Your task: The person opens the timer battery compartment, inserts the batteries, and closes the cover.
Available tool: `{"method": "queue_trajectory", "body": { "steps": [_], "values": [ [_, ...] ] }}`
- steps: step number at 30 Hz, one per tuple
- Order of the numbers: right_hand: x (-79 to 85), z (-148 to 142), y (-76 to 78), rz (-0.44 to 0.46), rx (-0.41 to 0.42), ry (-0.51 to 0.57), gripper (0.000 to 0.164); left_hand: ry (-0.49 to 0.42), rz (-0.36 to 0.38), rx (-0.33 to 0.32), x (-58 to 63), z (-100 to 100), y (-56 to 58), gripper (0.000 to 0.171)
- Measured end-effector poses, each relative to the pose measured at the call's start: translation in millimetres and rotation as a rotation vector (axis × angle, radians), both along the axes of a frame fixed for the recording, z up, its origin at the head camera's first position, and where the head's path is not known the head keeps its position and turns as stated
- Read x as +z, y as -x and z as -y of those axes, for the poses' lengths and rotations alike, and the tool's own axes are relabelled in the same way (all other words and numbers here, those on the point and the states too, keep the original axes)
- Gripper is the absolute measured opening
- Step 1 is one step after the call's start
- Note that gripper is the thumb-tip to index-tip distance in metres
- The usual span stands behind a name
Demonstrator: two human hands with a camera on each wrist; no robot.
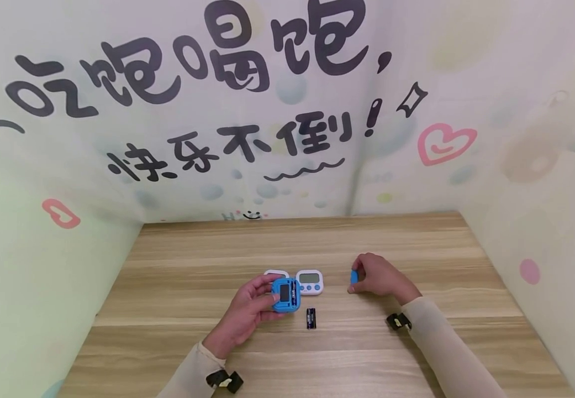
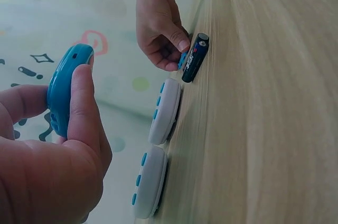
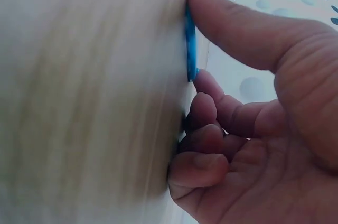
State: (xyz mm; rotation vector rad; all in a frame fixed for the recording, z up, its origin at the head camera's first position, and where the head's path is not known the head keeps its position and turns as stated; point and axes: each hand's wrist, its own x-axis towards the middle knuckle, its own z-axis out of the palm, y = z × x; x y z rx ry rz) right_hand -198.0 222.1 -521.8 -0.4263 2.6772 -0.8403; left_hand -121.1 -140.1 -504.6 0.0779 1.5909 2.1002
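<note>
My left hand [image 1: 245, 310] grips a blue digital timer [image 1: 286, 293], its back turned up and the battery compartment uncovered, with a dark battery inside. In the left wrist view the timer [image 2: 63, 92] appears edge-on between thumb and fingers. My right hand [image 1: 379, 275] pinches a small blue battery cover [image 1: 354, 277] by its ends, close over the tabletop. Thumb and index finger hold this cover [image 3: 191, 39] in the right wrist view, the other fingers curled. Between the hands, nearer me, black batteries [image 1: 311, 318] lie side by side on the table.
A white timer [image 1: 310, 281] with blue buttons lies face up just beyond the held one. Beside it a second white timer [image 1: 276, 273] is partly hidden by my left hand. The wooden table [image 1: 193, 249] meets printed walls at the back and sides.
</note>
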Motion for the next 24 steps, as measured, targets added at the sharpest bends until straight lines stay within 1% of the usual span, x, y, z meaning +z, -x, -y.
{"method": "queue_trajectory", "body": {
  "steps": [6,11,15,19,24],
  "values": [
    [0.4,0.7,-0.2,-0.003,0.016,-0.015,0.049,0.000,0.004,-0.001,0.4,0.5,-0.5,0.066],
    [-4.3,-0.8,0.5,-0.010,0.026,0.023,0.048,-0.006,0.005,0.001,0.1,1.0,-0.9,0.066],
    [-5.5,-1.1,-0.4,-0.004,0.055,0.064,0.046,-0.010,0.010,0.005,-0.5,1.0,-0.7,0.066],
    [-4.6,-1.4,-1.6,-0.035,0.095,0.096,0.042,-0.009,0.015,0.002,-0.9,1.3,-0.4,0.066],
    [-3.3,-3.3,-3.0,-0.092,0.094,0.136,0.036,-0.004,0.016,0.001,-0.6,1.8,0.7,0.066]
  ]
}}
